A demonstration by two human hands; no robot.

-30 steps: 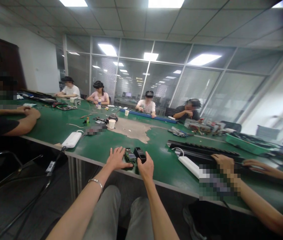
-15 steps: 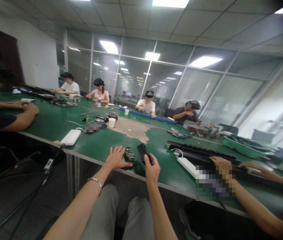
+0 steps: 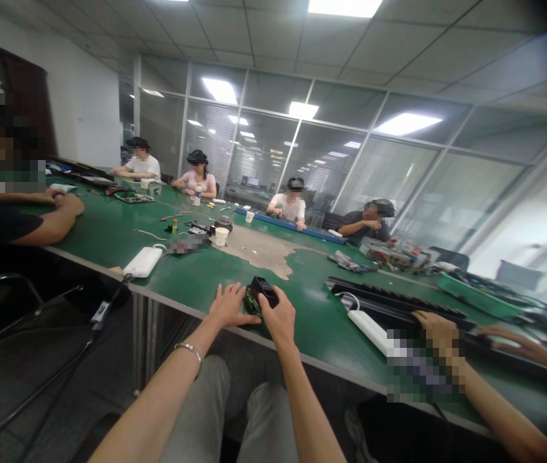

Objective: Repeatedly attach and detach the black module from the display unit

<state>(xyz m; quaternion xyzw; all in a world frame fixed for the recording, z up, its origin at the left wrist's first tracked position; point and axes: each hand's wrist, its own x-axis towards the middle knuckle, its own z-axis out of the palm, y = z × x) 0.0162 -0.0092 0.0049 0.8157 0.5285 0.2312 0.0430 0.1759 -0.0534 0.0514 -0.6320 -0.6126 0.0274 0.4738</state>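
Note:
My left hand (image 3: 228,306) rests low over the green table (image 3: 191,289) near its front edge, fingers spread, thumb along the near side of a small green circuit board (image 3: 251,305). Whether the thumb touches the board I cannot tell. My right hand (image 3: 279,316) is closed around a black box-shaped case (image 3: 262,287), held tilted right at the board. The case and my fingers hide much of the board.
A white power strip (image 3: 143,262) lies to the left, another (image 3: 369,331) to the right. A neighbour's hand (image 3: 437,331) rests by long black parts (image 3: 399,299) on the right. A paper cup (image 3: 221,236) stands beyond my hands. Other people sit around the table.
My right hand has moved left and brought the black case from beside the circuit board to over it, turning it. My left hand stays spread in place. The view has shifted slightly.

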